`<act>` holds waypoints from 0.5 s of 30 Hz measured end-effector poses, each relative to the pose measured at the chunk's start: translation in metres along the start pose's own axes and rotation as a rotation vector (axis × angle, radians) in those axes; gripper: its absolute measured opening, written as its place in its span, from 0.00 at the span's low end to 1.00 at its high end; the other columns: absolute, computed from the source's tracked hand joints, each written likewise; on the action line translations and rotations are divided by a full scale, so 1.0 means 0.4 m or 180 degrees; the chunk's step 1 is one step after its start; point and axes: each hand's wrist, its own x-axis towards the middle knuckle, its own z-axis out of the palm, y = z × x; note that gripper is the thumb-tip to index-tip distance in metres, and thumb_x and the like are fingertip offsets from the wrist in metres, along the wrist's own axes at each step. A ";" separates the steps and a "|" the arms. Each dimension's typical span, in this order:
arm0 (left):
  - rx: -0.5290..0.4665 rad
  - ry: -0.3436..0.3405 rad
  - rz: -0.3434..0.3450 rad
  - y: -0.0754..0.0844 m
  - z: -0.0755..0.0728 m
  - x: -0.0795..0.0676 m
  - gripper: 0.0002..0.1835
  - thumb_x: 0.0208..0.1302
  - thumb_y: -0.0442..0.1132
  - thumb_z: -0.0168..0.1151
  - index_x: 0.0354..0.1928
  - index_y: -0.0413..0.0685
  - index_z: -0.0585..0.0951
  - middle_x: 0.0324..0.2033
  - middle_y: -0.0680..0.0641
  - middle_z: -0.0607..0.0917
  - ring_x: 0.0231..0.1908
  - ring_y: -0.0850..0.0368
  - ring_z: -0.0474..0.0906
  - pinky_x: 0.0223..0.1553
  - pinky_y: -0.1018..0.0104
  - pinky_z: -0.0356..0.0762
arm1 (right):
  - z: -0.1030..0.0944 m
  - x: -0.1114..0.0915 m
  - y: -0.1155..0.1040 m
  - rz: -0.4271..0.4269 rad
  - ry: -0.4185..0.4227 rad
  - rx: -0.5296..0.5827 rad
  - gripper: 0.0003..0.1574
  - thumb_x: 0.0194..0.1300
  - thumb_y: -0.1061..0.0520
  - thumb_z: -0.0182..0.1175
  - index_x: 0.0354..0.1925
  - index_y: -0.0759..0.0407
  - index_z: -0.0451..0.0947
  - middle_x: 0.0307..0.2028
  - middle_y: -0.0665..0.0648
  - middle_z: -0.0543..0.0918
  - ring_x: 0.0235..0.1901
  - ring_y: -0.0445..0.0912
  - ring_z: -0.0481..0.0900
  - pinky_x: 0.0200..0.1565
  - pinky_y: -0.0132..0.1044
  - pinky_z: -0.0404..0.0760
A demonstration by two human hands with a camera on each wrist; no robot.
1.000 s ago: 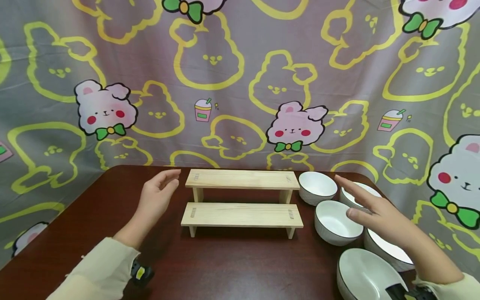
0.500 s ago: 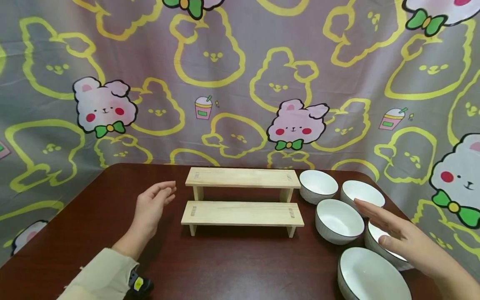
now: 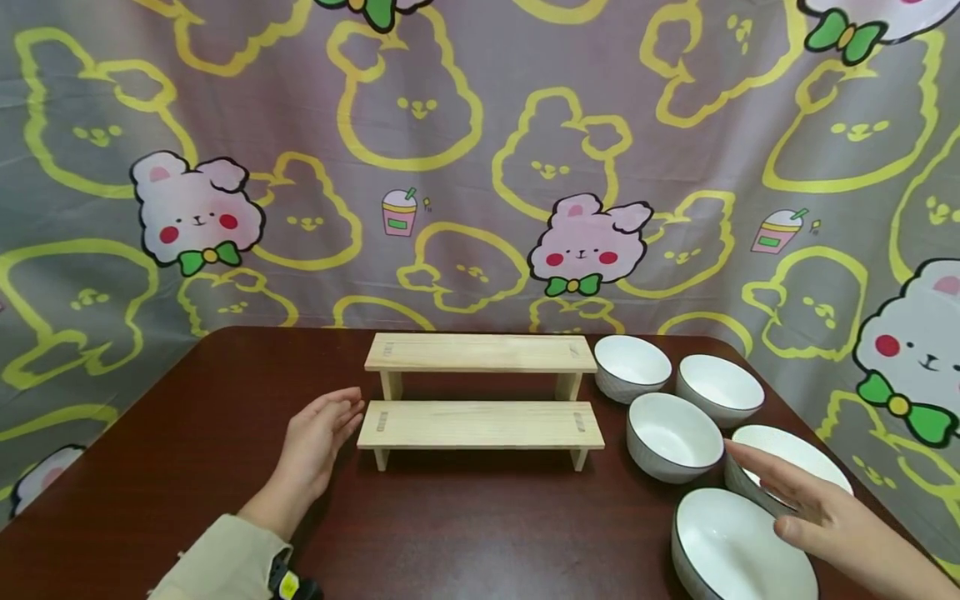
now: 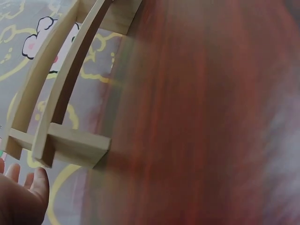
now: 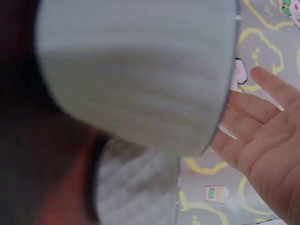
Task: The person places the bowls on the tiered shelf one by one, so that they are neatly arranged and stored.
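Note:
My left hand (image 3: 318, 450) is beside the left end of the lower wooden shelf (image 3: 480, 423), fingers relaxed and extended toward it. In the left wrist view the fingers of my left hand (image 4: 23, 197) are near the end of the two-step wooden stand (image 4: 44, 136). My right hand (image 3: 825, 508), relaxed and holding nothing, hovers over the white bowls, overlapping a dark-rimmed bowl (image 3: 795, 446) and close to the large front bowl (image 3: 738, 542). In the right wrist view a blurred bowl (image 5: 140, 93) fills the middle, with the fingers of my right hand (image 5: 267, 136) by its rim.
The upper wooden shelf (image 3: 480, 353) stands behind the lower one. More white bowls, a middle one (image 3: 675, 433), a back one (image 3: 632, 367) and a far-right one (image 3: 720, 387), stand right of the shelves on the dark brown table (image 3: 450, 533). A patterned curtain (image 3: 465, 192) hangs behind.
My left hand has dropped slightly and come close to the lower shelf's left end. My right hand has moved down and to the right, uncovering the far-right bowl. Shelves and bowls stay put.

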 end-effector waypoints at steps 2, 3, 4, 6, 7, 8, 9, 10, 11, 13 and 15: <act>-0.0083 -0.0036 -0.0063 -0.007 0.001 -0.002 0.23 0.69 0.34 0.38 0.63 0.31 0.62 0.61 0.42 0.66 0.55 0.61 0.70 0.55 0.72 0.68 | 0.003 -0.003 0.009 0.0262 -0.0091 0.0076 0.33 0.71 0.54 0.45 0.70 0.39 0.50 0.60 0.23 0.55 0.54 0.19 0.56 0.41 0.37 0.77; -0.0125 -0.0049 -0.0093 -0.010 0.001 -0.002 0.23 0.69 0.34 0.38 0.64 0.31 0.62 0.62 0.41 0.65 0.57 0.59 0.68 0.56 0.72 0.67 | 0.006 -0.005 0.012 0.0327 -0.0099 0.0050 0.32 0.71 0.54 0.46 0.69 0.37 0.51 0.59 0.22 0.55 0.53 0.18 0.56 0.41 0.37 0.77; -0.0156 -0.0061 -0.0117 -0.013 0.003 -0.003 0.23 0.69 0.34 0.38 0.64 0.31 0.61 0.63 0.41 0.63 0.60 0.56 0.65 0.57 0.72 0.66 | 0.010 -0.007 0.014 0.0354 -0.0110 0.0037 0.32 0.71 0.53 0.46 0.69 0.37 0.51 0.59 0.22 0.55 0.53 0.18 0.57 0.41 0.37 0.77; -0.0215 -0.0086 -0.0139 -0.018 0.004 -0.003 0.23 0.69 0.34 0.38 0.64 0.31 0.60 0.65 0.41 0.61 0.63 0.53 0.61 0.57 0.73 0.65 | 0.019 -0.012 0.016 0.0366 -0.0068 -0.0094 0.32 0.70 0.51 0.48 0.69 0.35 0.52 0.58 0.21 0.55 0.52 0.17 0.56 0.40 0.36 0.76; -0.0247 -0.0094 -0.0143 -0.020 0.005 -0.004 0.24 0.69 0.34 0.38 0.65 0.31 0.60 0.65 0.41 0.61 0.64 0.52 0.60 0.56 0.74 0.65 | 0.024 -0.015 0.017 0.0322 -0.0034 -0.0208 0.32 0.70 0.51 0.48 0.69 0.36 0.52 0.59 0.21 0.55 0.52 0.17 0.56 0.40 0.33 0.75; -0.0261 -0.0099 -0.0147 -0.022 0.006 -0.004 0.24 0.69 0.34 0.38 0.65 0.31 0.59 0.65 0.41 0.60 0.64 0.53 0.59 0.55 0.76 0.65 | 0.030 -0.018 0.019 0.0246 0.0006 -0.0342 0.33 0.69 0.52 0.49 0.69 0.38 0.53 0.60 0.23 0.56 0.53 0.17 0.55 0.39 0.30 0.73; -0.0276 -0.0099 -0.0148 -0.024 0.007 -0.005 0.24 0.69 0.34 0.38 0.65 0.31 0.59 0.66 0.41 0.60 0.64 0.53 0.59 0.54 0.77 0.66 | 0.036 -0.020 0.021 0.0180 0.0046 -0.0441 0.33 0.69 0.52 0.50 0.69 0.40 0.53 0.61 0.25 0.58 0.54 0.17 0.55 0.39 0.29 0.72; -0.0281 -0.0096 -0.0150 -0.026 0.009 -0.006 0.24 0.69 0.34 0.38 0.65 0.31 0.59 0.65 0.41 0.60 0.64 0.53 0.59 0.52 0.79 0.66 | 0.042 -0.022 0.023 0.0144 0.0085 -0.0543 0.34 0.68 0.53 0.51 0.69 0.40 0.54 0.61 0.26 0.58 0.54 0.17 0.54 0.39 0.29 0.71; -0.0287 -0.0091 -0.0159 -0.027 0.010 -0.007 0.24 0.69 0.34 0.39 0.65 0.31 0.59 0.65 0.42 0.60 0.62 0.54 0.60 0.50 0.80 0.67 | 0.048 -0.024 0.025 0.0123 0.0109 -0.0608 0.35 0.67 0.53 0.52 0.69 0.40 0.54 0.61 0.26 0.58 0.54 0.17 0.54 0.39 0.29 0.71; -0.0288 -0.0080 -0.0183 -0.031 0.013 -0.008 0.24 0.69 0.34 0.39 0.65 0.32 0.60 0.64 0.42 0.61 0.59 0.56 0.63 0.48 0.80 0.68 | 0.058 -0.027 0.031 0.0080 0.0136 -0.0683 0.36 0.65 0.54 0.54 0.69 0.41 0.55 0.62 0.27 0.59 0.54 0.17 0.52 0.39 0.29 0.71; -0.0296 -0.0077 -0.0200 -0.035 0.016 -0.010 0.24 0.68 0.34 0.40 0.65 0.33 0.60 0.63 0.41 0.62 0.54 0.60 0.66 0.46 0.79 0.68 | 0.067 -0.030 0.035 0.0041 0.0182 -0.0729 0.38 0.63 0.55 0.57 0.69 0.43 0.56 0.62 0.27 0.59 0.54 0.17 0.52 0.38 0.30 0.70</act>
